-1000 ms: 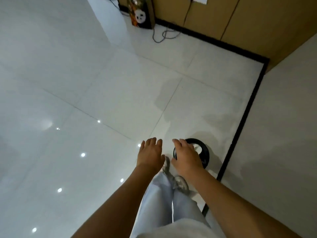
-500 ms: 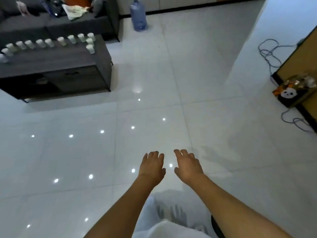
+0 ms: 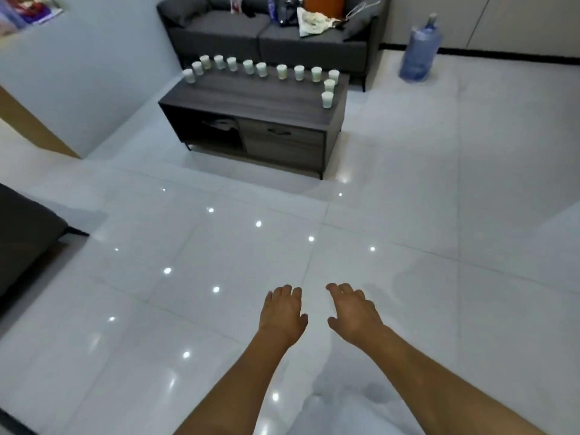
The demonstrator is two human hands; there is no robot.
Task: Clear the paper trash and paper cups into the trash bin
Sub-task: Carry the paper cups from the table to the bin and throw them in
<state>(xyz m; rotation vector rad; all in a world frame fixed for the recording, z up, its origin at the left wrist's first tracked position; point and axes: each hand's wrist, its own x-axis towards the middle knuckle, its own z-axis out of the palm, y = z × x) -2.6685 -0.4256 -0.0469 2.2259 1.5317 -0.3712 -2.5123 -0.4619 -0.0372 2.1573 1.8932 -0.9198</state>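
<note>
Many paper cups stand in a row on the dark desk, far away from the left hand and right hand, which hold nothing, fingers loose.

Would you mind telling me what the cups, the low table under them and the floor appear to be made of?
Cups: probably paper, matte white, thin plain walls; too small to be sure. Low table: dark grey wood-look panels with faint streaked grain, matte; likely laminate rather than solid wood. Floor: large glossy white tiles, seemingly ceramic, with grout lines and mirrored ceiling lights.
</note>
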